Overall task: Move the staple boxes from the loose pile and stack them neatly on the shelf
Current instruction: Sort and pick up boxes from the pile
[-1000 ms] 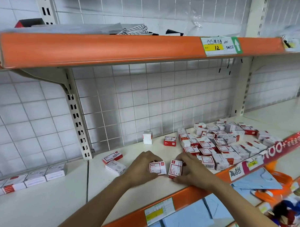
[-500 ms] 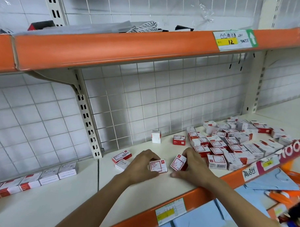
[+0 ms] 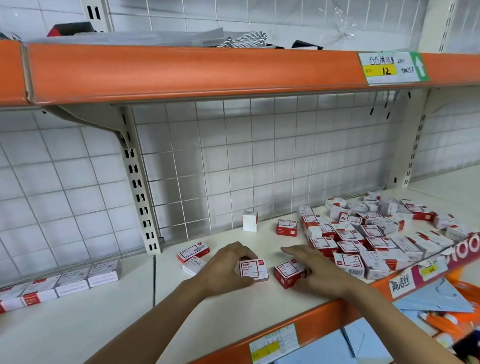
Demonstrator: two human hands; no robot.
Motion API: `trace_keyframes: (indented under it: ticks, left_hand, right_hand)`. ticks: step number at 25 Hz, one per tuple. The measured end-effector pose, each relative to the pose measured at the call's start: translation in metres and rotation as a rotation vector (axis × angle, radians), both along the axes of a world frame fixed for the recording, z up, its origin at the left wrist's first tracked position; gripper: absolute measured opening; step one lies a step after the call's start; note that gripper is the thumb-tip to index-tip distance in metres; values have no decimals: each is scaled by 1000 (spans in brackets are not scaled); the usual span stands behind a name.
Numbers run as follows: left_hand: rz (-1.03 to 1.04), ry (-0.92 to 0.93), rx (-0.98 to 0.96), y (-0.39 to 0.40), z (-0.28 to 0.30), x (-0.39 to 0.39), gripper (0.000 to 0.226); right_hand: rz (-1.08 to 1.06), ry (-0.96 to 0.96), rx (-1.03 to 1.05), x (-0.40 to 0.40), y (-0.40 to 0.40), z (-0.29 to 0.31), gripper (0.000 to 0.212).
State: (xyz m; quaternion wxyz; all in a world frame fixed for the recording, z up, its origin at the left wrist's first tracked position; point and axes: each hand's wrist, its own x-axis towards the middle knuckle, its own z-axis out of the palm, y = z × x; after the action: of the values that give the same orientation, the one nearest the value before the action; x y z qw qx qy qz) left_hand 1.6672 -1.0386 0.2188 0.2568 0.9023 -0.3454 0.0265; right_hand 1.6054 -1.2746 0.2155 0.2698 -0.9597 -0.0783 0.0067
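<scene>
White shop shelving fills the frame, backed by a wire grid panel [image 3: 261,160], with an orange-edged upper shelf [image 3: 182,73] running across the top and a price label [image 3: 391,68] at its upper right. The lower shelf [image 3: 229,312] is a pale board with an orange front strip.

Just below centre, the left hand [image 3: 225,268] curls its fingers and thumb round a small white-and-red staple box [image 3: 253,269], which sits on the shelf board. Just to the right of it, a red box [image 3: 289,272] lies tilted on the board, and the right hand [image 3: 316,274] is against its right side with the forefinger stretched straight out towards the back; how the thumb lies cannot be told, so whether it grips the box is unclear. The two boxes are close but apart.

The loose pile [image 3: 373,235] of staple boxes spreads over the right middle of the frame, lying at all angles. Two boxes [image 3: 192,257] lie left of the left hand, partly hidden by it. A single white box [image 3: 249,221] stands upright near the grid, with a red one [image 3: 286,227] beside it. At the lower left, a neat row of boxes [image 3: 53,287] lines the neighbouring shelf board.
</scene>
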Motion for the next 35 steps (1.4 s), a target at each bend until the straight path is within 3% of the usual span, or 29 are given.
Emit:
trace_keyframes:
  ticks: [7, 15, 18, 24, 35]
  left_hand:
    - [-3, -13, -20, 1, -1, -3, 39]
    - [64, -52, 102, 2, -1, -5, 51]
    - [74, -68, -13, 13, 4, -8, 44]
    - [171, -100, -83, 78, 20, -16, 42]
    - [517, 55, 70, 260, 22, -76, 42]
  right_hand:
    - [-13, -220, -61, 1, 9, -3, 40]
    - [18, -338, -64, 6, 26, -4, 35]
    - [40, -349, -49, 11, 38, -3, 32]
    - [154, -328, 57, 27, 97, 10, 34]
    - [479, -263, 87, 44, 282, 7, 46]
